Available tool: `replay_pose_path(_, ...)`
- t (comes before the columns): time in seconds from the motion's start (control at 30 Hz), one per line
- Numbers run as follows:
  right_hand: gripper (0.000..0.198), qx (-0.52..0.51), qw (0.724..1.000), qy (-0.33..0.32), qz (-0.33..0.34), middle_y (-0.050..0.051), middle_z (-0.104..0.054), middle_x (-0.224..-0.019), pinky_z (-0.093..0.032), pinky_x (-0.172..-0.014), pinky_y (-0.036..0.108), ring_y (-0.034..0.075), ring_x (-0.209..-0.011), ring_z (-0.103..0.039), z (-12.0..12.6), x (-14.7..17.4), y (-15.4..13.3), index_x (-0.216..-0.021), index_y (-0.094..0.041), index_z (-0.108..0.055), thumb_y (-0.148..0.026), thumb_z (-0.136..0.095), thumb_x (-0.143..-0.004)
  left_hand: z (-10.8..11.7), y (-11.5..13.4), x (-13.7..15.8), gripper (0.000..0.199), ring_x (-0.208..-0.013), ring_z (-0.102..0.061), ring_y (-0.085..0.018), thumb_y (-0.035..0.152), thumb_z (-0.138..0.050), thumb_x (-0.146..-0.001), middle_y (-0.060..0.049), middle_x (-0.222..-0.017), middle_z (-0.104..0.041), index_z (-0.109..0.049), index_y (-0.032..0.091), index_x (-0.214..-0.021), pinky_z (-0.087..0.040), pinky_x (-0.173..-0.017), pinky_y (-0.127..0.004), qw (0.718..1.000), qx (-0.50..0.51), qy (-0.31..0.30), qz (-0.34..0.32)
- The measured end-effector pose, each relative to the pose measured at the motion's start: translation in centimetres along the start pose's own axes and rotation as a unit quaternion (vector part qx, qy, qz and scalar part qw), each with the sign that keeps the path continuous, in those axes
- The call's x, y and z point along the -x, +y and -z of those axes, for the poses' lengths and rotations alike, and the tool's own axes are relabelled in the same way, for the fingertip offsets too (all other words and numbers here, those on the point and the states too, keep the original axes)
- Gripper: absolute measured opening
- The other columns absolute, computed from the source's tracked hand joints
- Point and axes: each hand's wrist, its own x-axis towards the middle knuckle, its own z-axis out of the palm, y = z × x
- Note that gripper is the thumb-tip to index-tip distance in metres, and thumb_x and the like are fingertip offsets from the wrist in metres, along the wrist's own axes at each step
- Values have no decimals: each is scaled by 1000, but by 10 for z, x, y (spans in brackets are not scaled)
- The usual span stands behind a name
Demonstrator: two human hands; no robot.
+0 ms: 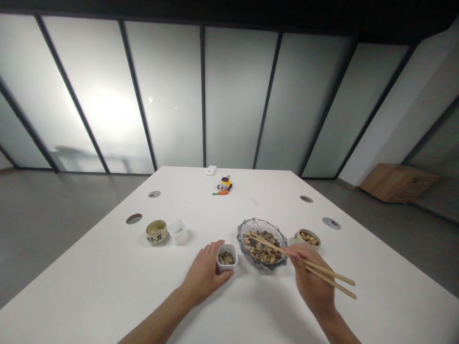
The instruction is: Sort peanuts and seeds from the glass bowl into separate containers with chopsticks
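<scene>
My left hand (207, 268) is wrapped round the left side of a small white cup (227, 266) standing on the table, with sunflower seeds (226, 258) inside. My right hand (312, 277) grips a pair of wooden chopsticks (328, 273). Their tips reach into a clear glass bowl (241, 239) that holds a mix of striped seeds and paler nuts (266, 254). Whether anything is pinched between the tips is too small to tell. Just behind my right hand, partly covered by it, stands a ceramic bowl (317, 240) with pale nuts in it.
On the left, a ceramic bowl (157, 238) with dark characters stands beside an empty-looking white cup (178, 235). Farther back on the white table (201, 210) lie a yellow toy car (225, 183), an orange carrot-shaped piece (222, 193) and a white device (211, 170). Several round holes pierce the tabletop.
</scene>
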Motion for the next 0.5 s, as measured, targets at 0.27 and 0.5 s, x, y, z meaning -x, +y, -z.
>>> replay_pose_path(0.27, 12, 19, 993, -79, 91, 3, -72, -84, -57, -74, 32, 19, -76, -70, -3, -2, 25, -92, -24, -69, -27, -64, -102, -3, -5, -1, 69, -129, -60, -34, 31, -76, -81, -12, -140, -64, -51, 23, -145, -43, -113, -46, 1000, -2, 7, -4)
replay_pose_path(0.5, 9, 11, 988, -126, 85, 5, -73, -92, -59, -80, 33, 21, -84, -71, -5, 2, 31, -98, -24, -71, -21, -63, -101, -2, -3, -1, 68, -129, -59, -33, 29, -76, -82, -13, -140, -64, -51, 22, -144, -44, -112, -46, 1000, -4, 3, -3)
